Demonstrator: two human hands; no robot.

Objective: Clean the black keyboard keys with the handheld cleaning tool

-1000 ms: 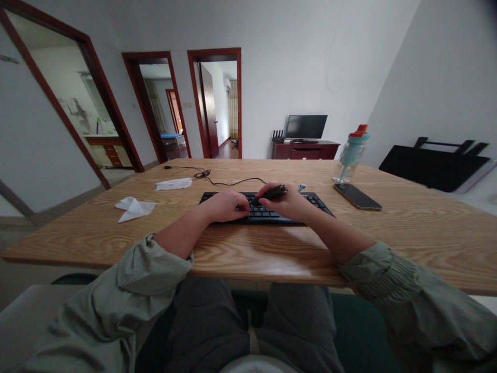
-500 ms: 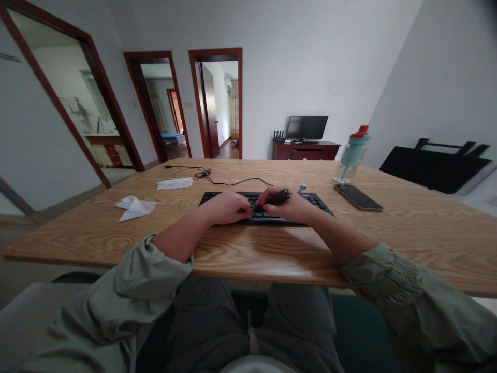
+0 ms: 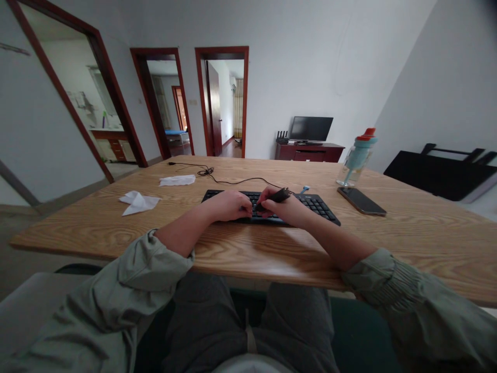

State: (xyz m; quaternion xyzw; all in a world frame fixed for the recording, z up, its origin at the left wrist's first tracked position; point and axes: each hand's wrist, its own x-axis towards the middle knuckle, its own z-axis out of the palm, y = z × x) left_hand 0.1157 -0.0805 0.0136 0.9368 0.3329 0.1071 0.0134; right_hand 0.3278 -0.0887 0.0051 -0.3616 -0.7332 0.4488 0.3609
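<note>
A black keyboard [image 3: 319,208] lies on the wooden table in front of me, partly covered by both hands. My right hand [image 3: 285,207] is closed pen-like around a short black brush-like tool [image 3: 278,196], its lower end down at the keys. Bent over the keyboard's left half, my left hand [image 3: 230,206] has curled fingers with the tips together at the front keys. Whether anything is between those fingertips is hidden. A small light-blue item [image 3: 305,189] sits just behind the keyboard; its kind is unclear.
White crumpled tissue [image 3: 139,202] and a folded tissue [image 3: 177,180] lie at left. The keyboard's black cable [image 3: 243,182] runs behind. A phone [image 3: 362,201] and a water bottle [image 3: 356,158] are at right. The table's front edge [image 3: 267,277] is near my forearms.
The view has shifted and tilted slightly, so the table's things appear a little further right. The black tool's lower end has moved slightly over the keys; both hands keep nearly the same pose.
</note>
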